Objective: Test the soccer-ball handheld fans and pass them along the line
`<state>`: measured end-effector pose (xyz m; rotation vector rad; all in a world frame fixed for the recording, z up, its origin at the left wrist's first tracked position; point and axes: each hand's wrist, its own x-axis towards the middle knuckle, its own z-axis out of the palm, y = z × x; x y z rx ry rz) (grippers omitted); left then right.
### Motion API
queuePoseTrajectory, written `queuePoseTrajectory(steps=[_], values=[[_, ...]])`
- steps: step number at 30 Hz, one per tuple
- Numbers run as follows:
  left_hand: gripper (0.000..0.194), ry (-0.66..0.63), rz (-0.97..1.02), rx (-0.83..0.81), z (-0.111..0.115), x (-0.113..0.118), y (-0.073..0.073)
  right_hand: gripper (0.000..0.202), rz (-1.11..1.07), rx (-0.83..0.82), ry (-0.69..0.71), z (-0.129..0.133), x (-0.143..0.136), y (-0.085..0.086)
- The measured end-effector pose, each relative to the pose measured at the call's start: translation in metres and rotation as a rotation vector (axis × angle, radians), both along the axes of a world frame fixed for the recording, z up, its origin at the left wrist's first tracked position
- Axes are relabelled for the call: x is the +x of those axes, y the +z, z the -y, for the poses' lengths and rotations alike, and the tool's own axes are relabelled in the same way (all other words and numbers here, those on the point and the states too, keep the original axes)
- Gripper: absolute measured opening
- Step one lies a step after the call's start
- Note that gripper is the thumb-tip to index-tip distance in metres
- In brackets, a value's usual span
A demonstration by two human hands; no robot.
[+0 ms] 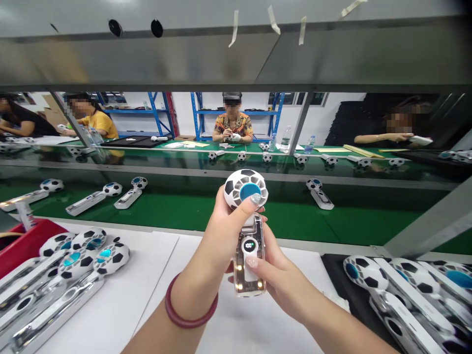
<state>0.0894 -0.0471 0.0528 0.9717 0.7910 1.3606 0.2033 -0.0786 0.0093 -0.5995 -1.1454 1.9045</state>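
A handheld fan [246, 183] with a soccer-ball-patterned head and a clear handle is held up in front of me, above the white work surface. Its round display is lit and reads about 100, and small lights glow low on the handle. My left hand [236, 216] wraps round the ball-shaped head, with the thumb over the blue centre. Round the handle closes my right hand [275, 260], its thumb on the front just below the display. A dark red bangle [191, 322] circles my left wrist.
Similar fans [110, 258] are piled at the left beside a red bin [33, 246]; more lie in a black tray [334, 275] at the right. Several fans lie along the green conveyor belt [184, 206]. Across it, people [234, 128] sit working. A metal shelf [165, 59] hangs overhead.
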Motion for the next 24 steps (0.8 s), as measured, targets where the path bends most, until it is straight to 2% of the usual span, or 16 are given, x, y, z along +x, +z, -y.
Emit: queuePoseTrajectory(steps=[10, 16, 20, 24], values=[[0.039, -0.037, 0.001, 0.032, -0.0021, -0.0011, -0.0037, 0.073, -0.031, 0.054, 0.03, -0.0013, 0.0009, -0.0063], [0.038, -0.033, -0.024, 0.032, -0.001, -0.0036, -0.0048, 0.074, 0.026, 0.083, 0.026, -0.0003, 0.0035, -0.0067], [0.043, 0.01, -0.067, 0.146, 0.0006, -0.0063, -0.0053, 0.059, 0.066, 0.121, -0.043, 0.0023, 0.0012, -0.0068], [0.047, -0.086, -0.113, 0.262, 0.003, -0.0076, -0.0004, 0.047, 0.065, 0.124, -0.126, 0.0028, -0.0011, -0.0107]])
